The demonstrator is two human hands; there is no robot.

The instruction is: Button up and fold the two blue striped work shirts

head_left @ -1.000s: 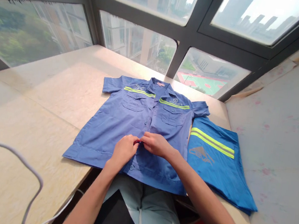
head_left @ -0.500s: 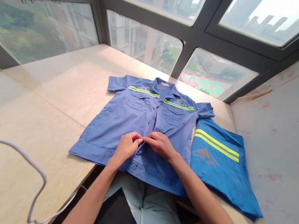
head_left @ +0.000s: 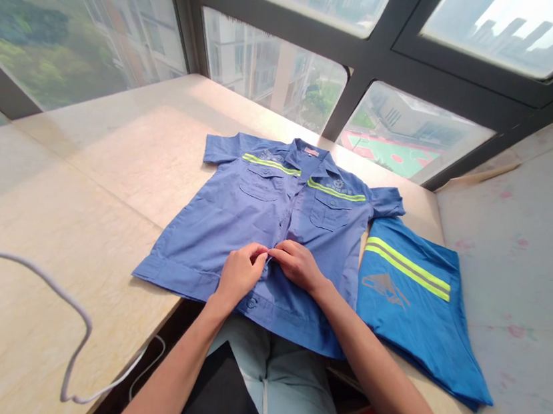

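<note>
A blue short-sleeved work shirt (head_left: 218,227) with yellow-green reflective stripes lies spread face up, collar away from me. At its front opening, low on the placket, my left hand (head_left: 243,270) pinches one edge of the cloth. My right hand (head_left: 298,265) pinches the placket right beside it, fingertips meeting the left ones. Whatever small part sits between the fingertips is hidden. Nearer to me, a round button (head_left: 251,303) shows on the hem band. The upper part of the shirt front hangs slightly apart near the collar.
A folded bright blue garment (head_left: 408,324) with a reflective stripe lies to the right by the papered wall (head_left: 526,264). A white cable (head_left: 60,301) curves over the pale tabletop (head_left: 79,210) at left. Dark-framed windows (head_left: 369,64) stand behind.
The camera view has shifted slightly. Both hands stay at the same place on the placket, still pinching, with only small finger movement.
</note>
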